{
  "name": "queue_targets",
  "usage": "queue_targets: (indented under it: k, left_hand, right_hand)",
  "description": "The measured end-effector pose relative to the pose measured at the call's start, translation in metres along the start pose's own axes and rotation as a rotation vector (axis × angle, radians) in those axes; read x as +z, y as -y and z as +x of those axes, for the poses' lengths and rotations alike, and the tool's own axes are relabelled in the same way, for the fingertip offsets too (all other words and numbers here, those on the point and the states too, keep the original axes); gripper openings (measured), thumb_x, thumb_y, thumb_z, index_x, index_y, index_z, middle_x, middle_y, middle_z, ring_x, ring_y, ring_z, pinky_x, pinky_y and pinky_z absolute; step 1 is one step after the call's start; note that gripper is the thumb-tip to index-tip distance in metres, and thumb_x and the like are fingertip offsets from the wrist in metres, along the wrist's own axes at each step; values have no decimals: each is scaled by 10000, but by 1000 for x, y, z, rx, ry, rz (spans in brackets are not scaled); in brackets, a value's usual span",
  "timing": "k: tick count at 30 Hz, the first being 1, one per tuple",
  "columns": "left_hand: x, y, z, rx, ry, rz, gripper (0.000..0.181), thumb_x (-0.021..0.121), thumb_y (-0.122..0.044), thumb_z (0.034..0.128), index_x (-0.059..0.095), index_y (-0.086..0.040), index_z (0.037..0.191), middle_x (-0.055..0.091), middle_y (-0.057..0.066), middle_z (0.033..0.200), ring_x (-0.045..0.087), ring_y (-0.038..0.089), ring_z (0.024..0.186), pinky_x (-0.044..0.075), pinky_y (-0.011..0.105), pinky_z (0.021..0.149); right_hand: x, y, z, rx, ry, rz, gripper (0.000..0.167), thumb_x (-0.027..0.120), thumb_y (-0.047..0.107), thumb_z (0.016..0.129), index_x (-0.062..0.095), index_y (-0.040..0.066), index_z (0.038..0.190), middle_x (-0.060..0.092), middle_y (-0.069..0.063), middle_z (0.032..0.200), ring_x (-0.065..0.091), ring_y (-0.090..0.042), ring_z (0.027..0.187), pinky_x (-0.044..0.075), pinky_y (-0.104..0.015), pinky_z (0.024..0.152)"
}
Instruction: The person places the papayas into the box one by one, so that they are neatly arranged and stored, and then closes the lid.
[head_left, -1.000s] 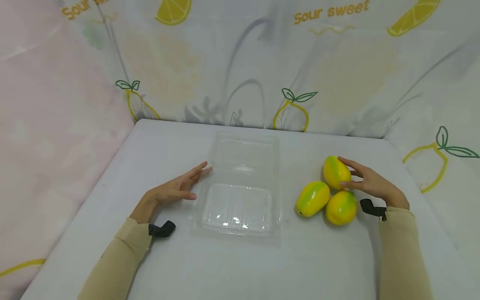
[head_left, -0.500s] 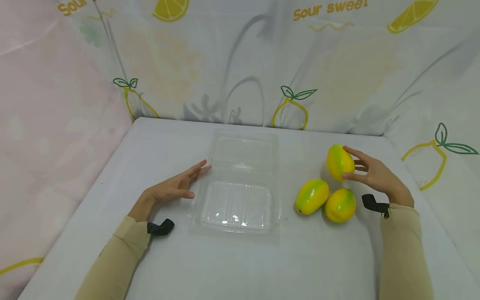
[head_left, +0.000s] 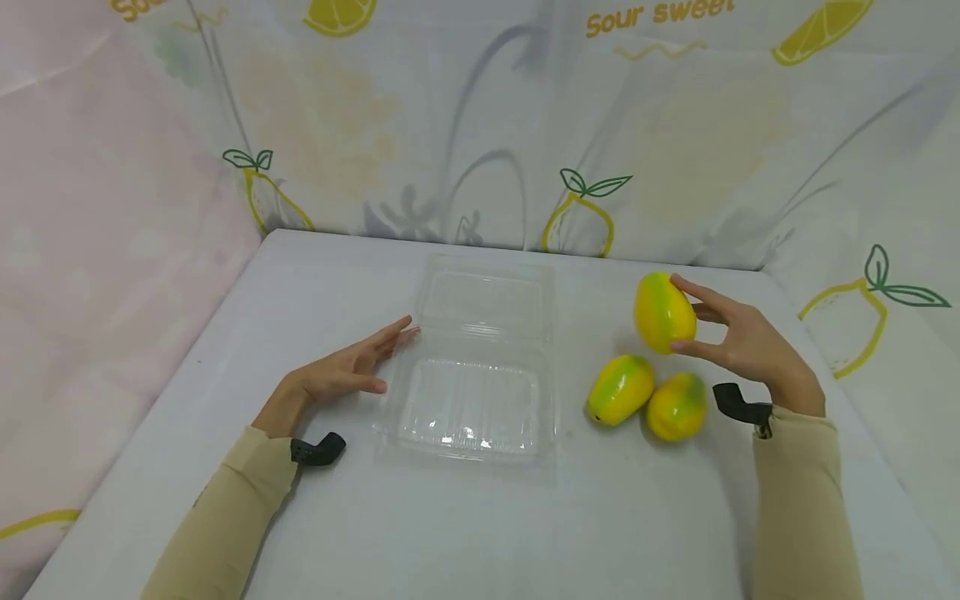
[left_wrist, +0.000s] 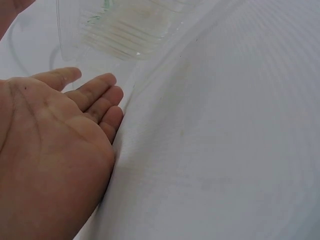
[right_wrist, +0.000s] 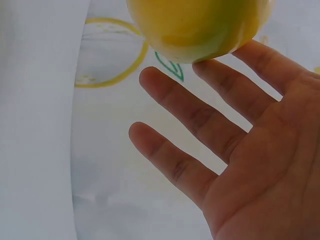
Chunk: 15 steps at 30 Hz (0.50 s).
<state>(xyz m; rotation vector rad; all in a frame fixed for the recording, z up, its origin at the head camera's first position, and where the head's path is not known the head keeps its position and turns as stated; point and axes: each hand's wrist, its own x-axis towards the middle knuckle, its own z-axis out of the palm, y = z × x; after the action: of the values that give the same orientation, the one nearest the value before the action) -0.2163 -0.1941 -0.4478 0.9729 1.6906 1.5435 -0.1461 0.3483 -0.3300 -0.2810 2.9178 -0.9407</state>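
My right hand (head_left: pixel 757 346) holds a glossy yellow mango-like fruit with green streaks (head_left: pixel 664 313) above the table, pinched between thumb and fingertips. In the right wrist view the same fruit (right_wrist: pixel 200 25) sits at the top, with two lower fingers stretched out clear of it. Two similar fruits lie on the table below: a left one (head_left: pixel 621 390) and a right one (head_left: pixel 677 407). At the left edge of a clear plastic clamshell box (head_left: pixel 468 408), my left hand (head_left: pixel 337 372) rests with fingers extended. The box lies unfolded, its lid (head_left: pixel 483 296) toward the back.
A white cloth covers the table (head_left: pixel 450 533). Behind it hangs a printed curtain (head_left: pixel 375 125) with lemon drawings, which also runs along both sides. Black wrist cameras sit on both wrists, above beige sleeves.
My right hand has lifted one fruit off the table, away from the other two, then shifted it slightly left. My left hand has stayed beside the box.
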Motion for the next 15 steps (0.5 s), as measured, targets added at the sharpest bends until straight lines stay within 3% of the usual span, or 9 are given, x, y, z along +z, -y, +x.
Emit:
queue_targets:
  k: [8, 12, 15]
  left_hand:
    - [0, -3, 1, 15, 9, 0, 969, 603, 8, 903, -97, -86, 1566, -48, 185, 1644, -101, 333, 1512, 145, 135, 1156]
    - [1, -2, 0, 11, 9, -8, 971, 600, 19, 901, -102, -83, 1564, -53, 174, 1646, -109, 330, 1511, 150, 125, 1148]
    - [0, -2, 0, 0, 5, -8, 970, 588, 44, 894, -97, -92, 1567, -51, 151, 1651, -109, 320, 1514, 147, 116, 1135]
  right_hand:
    - [9, 24, -1, -170, -53, -41, 903, 847, 223, 768, 352, 370, 1508, 410, 3, 1547, 540, -289, 1189, 381, -594, 1015]
    - [19, 38, 1, -312, -55, -88, 921, 863, 213, 743, 367, 297, 1515, 417, 39, 1542, 562, -216, 1165, 404, -349, 1081]
    - [30, 48, 3, -414, -38, -87, 940, 882, 220, 712, 387, 227, 1512, 451, 19, 1521, 563, -150, 1163, 328, -131, 1083]
